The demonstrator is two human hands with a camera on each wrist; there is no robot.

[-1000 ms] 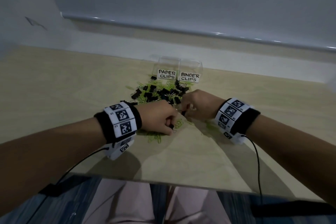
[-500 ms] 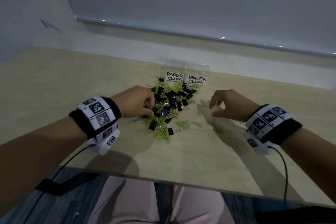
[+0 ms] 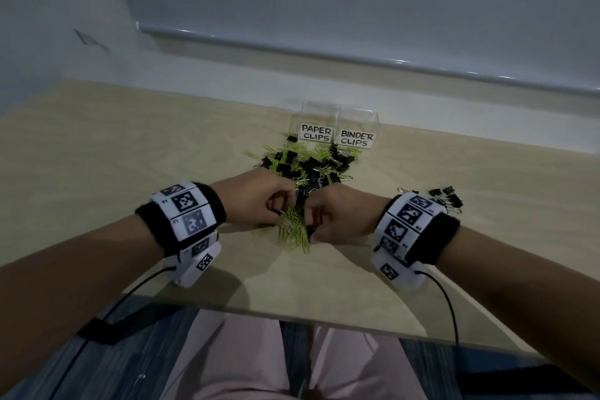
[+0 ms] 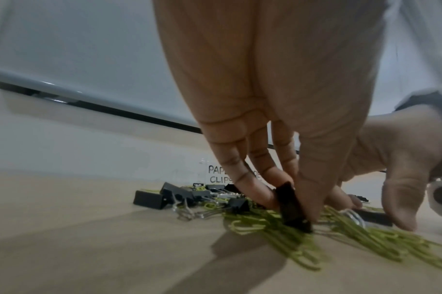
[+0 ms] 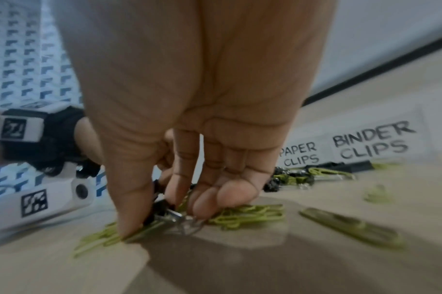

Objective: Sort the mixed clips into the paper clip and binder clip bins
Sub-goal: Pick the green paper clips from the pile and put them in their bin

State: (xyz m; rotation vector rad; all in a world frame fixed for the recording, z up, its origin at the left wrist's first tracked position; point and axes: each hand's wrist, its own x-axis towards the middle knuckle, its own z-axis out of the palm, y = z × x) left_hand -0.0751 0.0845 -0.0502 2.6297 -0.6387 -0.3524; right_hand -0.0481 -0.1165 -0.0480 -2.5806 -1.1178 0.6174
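Note:
A mixed pile (image 3: 308,164) of black binder clips and green paper clips lies before two clear bins, labelled PAPER CLIPS (image 3: 316,132) and BINDER CLIPS (image 3: 357,139). Both hands meet over a near heap of green paper clips (image 3: 292,232). My left hand (image 3: 285,209) pinches a black binder clip (image 4: 293,206) between thumb and fingers, just above the paper clips (image 4: 285,232). My right hand (image 3: 311,230) pinches another black binder clip (image 5: 162,210) by its body, with its silver handles pointing down onto the table. The bins' insides are hard to see.
A small group of black binder clips (image 3: 444,196) lies apart on the table, right of my right wrist. The wooden table (image 3: 130,146) ends in a near edge above my lap. A wall with a grey rail runs behind the bins. Cables hang from both wristbands.
Half a second ago the hands were apart, the right one open off to the right. Both have come together over the near paper clips, each pinching a binder clip.

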